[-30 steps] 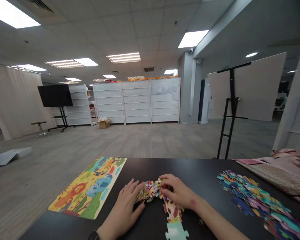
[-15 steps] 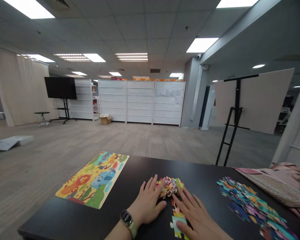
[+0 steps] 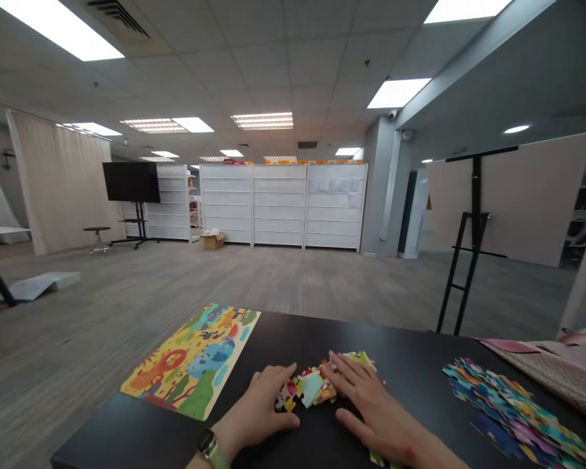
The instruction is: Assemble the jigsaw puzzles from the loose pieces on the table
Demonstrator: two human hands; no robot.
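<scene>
"How far are you getting?"

"My open left hand (image 3: pixel 261 405) is curving beside a loose heap of multicoloured, tabbed flat puzzle pieces (image 3: pixel 310 387) mid-way along the black worktop (image 3: pixel 293 335); my open right hand (image 3: pixel 368 400) is lying over its right side, gripping nothing visible."

"What's left?"

"I'm judging the bunching partly done: a yellow-green piece (image 3: pixel 378 460) is lying apart beneath my right wrist. A teal-and-purple puzzle heap (image 3: pixel 512 407) is sitting toward the right edge, a yellow animal-picture sheet (image 3: pixel 190 365) along the left."

dark-faced watch (image 3: pixel 206 441) on pale green band (image 3: pixel 218 455), left wrist (image 3: pixel 226 438); right forearm (image 3: pixel 422 445) and fingers (image 3: pixel 354 372) bare.
</scene>
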